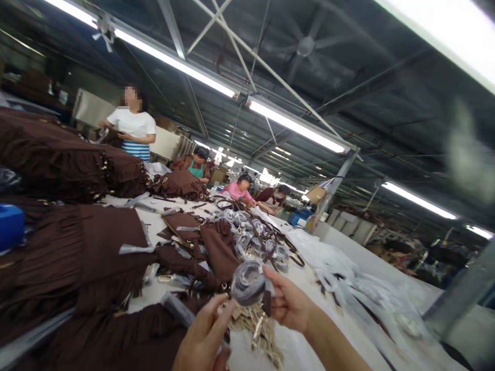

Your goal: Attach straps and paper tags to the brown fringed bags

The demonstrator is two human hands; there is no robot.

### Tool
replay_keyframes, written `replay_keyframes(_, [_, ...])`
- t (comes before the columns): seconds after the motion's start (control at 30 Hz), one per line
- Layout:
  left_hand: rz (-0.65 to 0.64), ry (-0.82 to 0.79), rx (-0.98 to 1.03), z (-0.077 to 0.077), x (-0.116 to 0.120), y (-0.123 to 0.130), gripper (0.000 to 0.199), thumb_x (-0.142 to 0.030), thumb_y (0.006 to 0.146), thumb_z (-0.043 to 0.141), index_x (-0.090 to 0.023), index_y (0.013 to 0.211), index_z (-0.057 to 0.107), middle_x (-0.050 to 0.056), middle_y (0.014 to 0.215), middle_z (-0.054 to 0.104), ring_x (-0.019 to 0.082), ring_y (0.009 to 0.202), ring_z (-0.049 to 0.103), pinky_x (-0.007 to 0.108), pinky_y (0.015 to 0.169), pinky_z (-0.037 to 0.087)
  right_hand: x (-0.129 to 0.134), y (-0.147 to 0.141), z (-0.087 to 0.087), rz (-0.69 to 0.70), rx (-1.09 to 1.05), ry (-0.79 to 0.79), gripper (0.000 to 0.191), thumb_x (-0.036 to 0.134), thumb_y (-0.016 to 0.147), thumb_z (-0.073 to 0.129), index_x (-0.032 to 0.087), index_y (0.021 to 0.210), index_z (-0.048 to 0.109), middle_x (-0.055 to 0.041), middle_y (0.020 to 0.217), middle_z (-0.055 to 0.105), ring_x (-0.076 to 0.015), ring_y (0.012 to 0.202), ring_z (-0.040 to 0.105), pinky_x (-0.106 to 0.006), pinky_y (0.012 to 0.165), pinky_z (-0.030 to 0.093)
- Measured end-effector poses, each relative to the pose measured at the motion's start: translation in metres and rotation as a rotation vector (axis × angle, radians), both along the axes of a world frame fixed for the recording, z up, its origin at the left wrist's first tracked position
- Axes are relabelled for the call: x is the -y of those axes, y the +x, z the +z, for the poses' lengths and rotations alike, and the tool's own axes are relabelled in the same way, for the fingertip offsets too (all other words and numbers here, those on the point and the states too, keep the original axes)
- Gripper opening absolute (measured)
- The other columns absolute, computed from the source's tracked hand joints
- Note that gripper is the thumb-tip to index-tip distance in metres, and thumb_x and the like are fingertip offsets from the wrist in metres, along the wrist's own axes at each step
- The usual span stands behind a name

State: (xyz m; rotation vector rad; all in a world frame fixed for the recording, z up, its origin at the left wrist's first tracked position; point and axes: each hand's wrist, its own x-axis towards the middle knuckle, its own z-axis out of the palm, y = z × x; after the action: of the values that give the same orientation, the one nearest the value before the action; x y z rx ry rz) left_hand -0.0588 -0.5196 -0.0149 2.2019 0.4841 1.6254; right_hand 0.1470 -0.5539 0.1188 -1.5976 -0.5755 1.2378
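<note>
holding the coil (249, 282) above the table (299, 342), near brown bags (110, 242), with right hand (288, 301) closed on its edge; curling left hand (204, 335) just beside it, cannot tell whether gripping.

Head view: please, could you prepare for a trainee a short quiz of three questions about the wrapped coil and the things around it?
1. True or false: the right hand holds the wrapped coil.
2. Which colour are the fringed pieces?
A) green
B) brown
C) white
3. Fill in: the blue object is at the ____ edge of the picture.

Key: 1 true; 2 B; 3 left
</note>
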Motion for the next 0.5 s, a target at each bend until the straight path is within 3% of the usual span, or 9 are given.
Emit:
replay_keyframes(0.13, [0.071,0.357,-0.089,0.023,0.011,-0.022,0.051,-0.011,0.091,0.044,-0.023,0.141,0.047,0.013,0.145,0.048,0.027,0.135,0.041,0.04,0.106,0.041,0.028,-0.063,-0.031,0.067,-0.248,-0.119,0.053,0.044,0.08,0.07,0.021,0.05,0.033,0.0152,0.032,0.025,-0.0013,0.029,0.017,-0.012,0.031,0.015])
replay_keyframes(0.2, [-0.024,0.424,-0.167,0.033,0.014,-0.033,0.038,-0.019,0.096,0.042,-0.025,0.131,0.056,0.008,0.14,0.056,0.026,0.136,0.038,0.041,0.108,0.036,0.037,-0.085,-0.044,0.067,-0.297,-0.136,0.042,0.042,0.079,0.07,0.019,0.054,0.044,0.0108,0.037,0.041,-0.0032,0.032,0.035,-0.013,0.035,0.027])
replay_keyframes(0.27, [-0.176,0.379,-0.268,0.041,0.018,-0.042,0.029,-0.023,0.099,0.04,-0.026,0.116,0.064,0.004,0.134,0.062,0.025,0.134,0.041,0.04,0.109,0.032,0.043,-0.101,-0.053,0.085,-0.273,-0.128,0.029,0.04,0.078,0.067,0.017,0.064,0.055,0.0059,0.048,0.055,-0.0056,0.041,0.049,-0.015,0.043,0.036])
replay_keyframes(0.37, [-0.385,0.097,-0.262,0.047,0.023,-0.05,0.03,-0.032,0.1,0.039,-0.023,0.096,0.067,0.006,0.121,0.069,0.024,0.126,0.05,0.038,0.107,0.034,0.05,-0.113,-0.059,0.145,-0.145,-0.077,0.022,0.036,0.073,0.066,0.017,0.066,0.057,0.0083,0.044,0.049,-0.0044,0.036,0.039,-0.015,0.039,0.027])
replay_keyframes(0.5, [-0.525,-0.644,0.004,0.045,0.023,-0.049,0.042,-0.051,0.095,0.044,-0.017,0.081,0.065,0.007,0.083,0.071,0.02,0.081,0.064,0.027,0.075,0.048,0.061,-0.11,-0.054,0.374,0.287,0.08,0.046,0.063,0.077,0.058,0.02,0.062,0.051,0.0102,0.039,0.037,-0.0046,0.034,0.023,-0.021,0.036,0.012])
